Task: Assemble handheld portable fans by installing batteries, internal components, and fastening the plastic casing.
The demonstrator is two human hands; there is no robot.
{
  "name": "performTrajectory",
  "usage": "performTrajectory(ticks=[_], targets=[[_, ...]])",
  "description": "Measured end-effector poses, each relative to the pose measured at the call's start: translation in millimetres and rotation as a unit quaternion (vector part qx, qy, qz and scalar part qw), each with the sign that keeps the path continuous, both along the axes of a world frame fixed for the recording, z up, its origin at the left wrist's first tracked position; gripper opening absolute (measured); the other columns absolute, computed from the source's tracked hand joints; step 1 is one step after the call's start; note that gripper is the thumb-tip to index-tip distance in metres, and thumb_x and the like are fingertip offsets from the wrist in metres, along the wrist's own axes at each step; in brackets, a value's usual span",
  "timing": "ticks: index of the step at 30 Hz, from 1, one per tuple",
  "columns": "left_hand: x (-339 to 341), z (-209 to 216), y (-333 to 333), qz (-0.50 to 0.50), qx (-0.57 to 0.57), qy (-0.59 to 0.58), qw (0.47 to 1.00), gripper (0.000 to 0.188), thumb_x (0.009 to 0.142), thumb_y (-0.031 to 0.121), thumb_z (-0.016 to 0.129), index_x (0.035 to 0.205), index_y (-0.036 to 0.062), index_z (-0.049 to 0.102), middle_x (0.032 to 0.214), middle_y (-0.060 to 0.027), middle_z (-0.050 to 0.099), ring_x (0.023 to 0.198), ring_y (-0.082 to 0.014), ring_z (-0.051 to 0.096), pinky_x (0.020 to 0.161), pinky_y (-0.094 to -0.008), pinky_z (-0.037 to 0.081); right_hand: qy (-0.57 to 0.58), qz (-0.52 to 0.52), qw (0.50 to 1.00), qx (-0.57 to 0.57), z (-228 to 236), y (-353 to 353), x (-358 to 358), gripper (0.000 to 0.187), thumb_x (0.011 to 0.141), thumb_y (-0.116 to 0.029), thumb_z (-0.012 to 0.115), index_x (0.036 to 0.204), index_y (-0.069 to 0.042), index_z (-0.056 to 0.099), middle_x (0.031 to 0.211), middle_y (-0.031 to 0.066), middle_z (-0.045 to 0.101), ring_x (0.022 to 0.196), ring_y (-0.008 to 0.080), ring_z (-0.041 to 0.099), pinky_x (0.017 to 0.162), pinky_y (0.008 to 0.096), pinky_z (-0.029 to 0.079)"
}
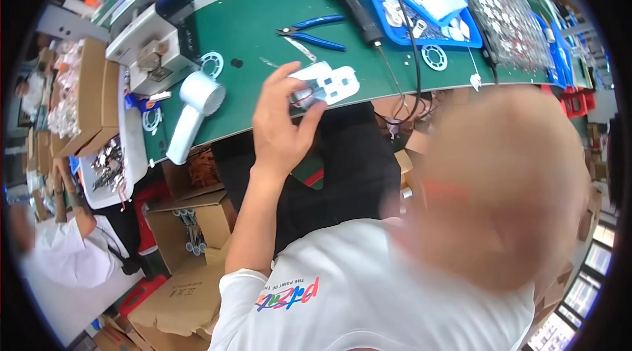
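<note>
My left hand (282, 124) pinches a white plastic part with square openings (341, 84) between thumb and fingers, over the front edge of the green table (263, 5). A thin reddish wire seems to run by this part. My right hand (494, 200) is raised very close to the camera on the right, large and smeared by motion, so its fingers cannot be made out. Just beyond the left hand lie blue-handled cutters (317, 34) and a small metal strip (300, 49). To its left rests a pale blue handheld device with a round head (202, 94).
A black corded tool (352, 5) with a thin metal tip lies beside a blue tray of white parts (474, 40). A grey machine (153, 48) stands at left, near white rings (211, 65). Cardboard boxes (178, 298) sit below; another person (72, 252) is at far left.
</note>
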State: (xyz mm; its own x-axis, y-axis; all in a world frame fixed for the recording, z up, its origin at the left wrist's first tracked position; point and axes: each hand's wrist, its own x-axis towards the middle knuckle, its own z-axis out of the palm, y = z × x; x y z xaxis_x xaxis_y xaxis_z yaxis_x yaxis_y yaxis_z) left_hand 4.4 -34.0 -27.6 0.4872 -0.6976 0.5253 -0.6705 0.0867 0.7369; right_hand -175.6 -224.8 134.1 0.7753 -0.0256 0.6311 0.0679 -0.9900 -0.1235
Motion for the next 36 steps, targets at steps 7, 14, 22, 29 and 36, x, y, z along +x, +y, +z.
performTrajectory(ticks=[7, 14, 22, 29, 36], targets=[[9.6, 15.4, 4.4, -0.047, -0.026, -0.095, 0.994, 0.051, 0.079, 0.001, 0.083, 0.126, 0.0033, 0.063, 0.136, -0.018, 0.067, 0.115, -0.0303, 0.067, 0.096, -0.0386, 0.054, 0.073, -0.053, 0.995, -0.037, -32.3, 50.3, 33.1, 0.022, 0.084, -0.013, 0.084, 0.103, -0.005, 0.075, 0.095, 0.0052, 0.075, 0.072, 0.0264, 0.062, 0.073, 0.033, 0.05], [3.0, 38.9, 38.4, -0.079, -0.094, 0.18, 0.976, 0.058, 0.074, 0.002, 0.087, 0.127, 0.0025, 0.064, 0.127, -0.016, 0.068, 0.109, -0.0278, 0.067, 0.096, -0.0381, 0.054, 0.163, 0.005, 0.932, 0.325, -62.4, 61.6, 0.3, 0.026, 0.083, -0.017, 0.085, 0.102, -0.003, 0.076, 0.09, 0.007, 0.075, 0.071, 0.027, 0.061, 0.07, 0.0352, 0.049], [21.7, 27.9, 83.0, -0.052, 0.011, 0.098, 0.994, 0.054, 0.071, 0.003, 0.087, 0.121, 0.0029, 0.066, 0.116, -0.0137, 0.07, 0.099, -0.0268, 0.067, 0.093, -0.0359, 0.054, 0.256, -0.043, 0.892, 0.37, -74.1, 68.6, -23.1, 0.024, 0.083, -0.016, 0.085, 0.1, -0.002, 0.075, 0.086, 0.0095, 0.074, 0.068, 0.0287, 0.061, 0.069, 0.0359, 0.049], [19.6, 15.8, 119.3, -0.033, 0.104, 0.113, 0.988, 0.049, 0.073, 0.002, 0.084, 0.118, 0.0035, 0.066, 0.113, -0.0135, 0.071, 0.096, -0.0256, 0.067, 0.092, -0.0343, 0.053, 0.339, 0.04, 0.835, 0.431, -115.2, 93.5, -24.8, 0.021, 0.087, -0.017, 0.08, 0.099, -0.001, 0.076, 0.083, 0.0134, 0.074, 0.069, 0.0323, 0.064, 0.07, 0.0391, 0.051], [27.5, 11.6, 151.6, 0.108, 0.092, 0.25, 0.958, 0.05, 0.082, 0.009, 0.079, 0.127, 0.0051, 0.06, 0.114, -0.0165, 0.071, 0.1, -0.0274, 0.068, 0.095, -0.0363, 0.054, 0.438, -0.065, 0.749, 0.493, -174.4, 103.4, 1.6, 0.032, 0.09, -0.018, 0.079, 0.113, 0.002, 0.073, 0.093, 0.0149, 0.076, 0.077, 0.0296, 0.069, 0.076, 0.0362, 0.054]])
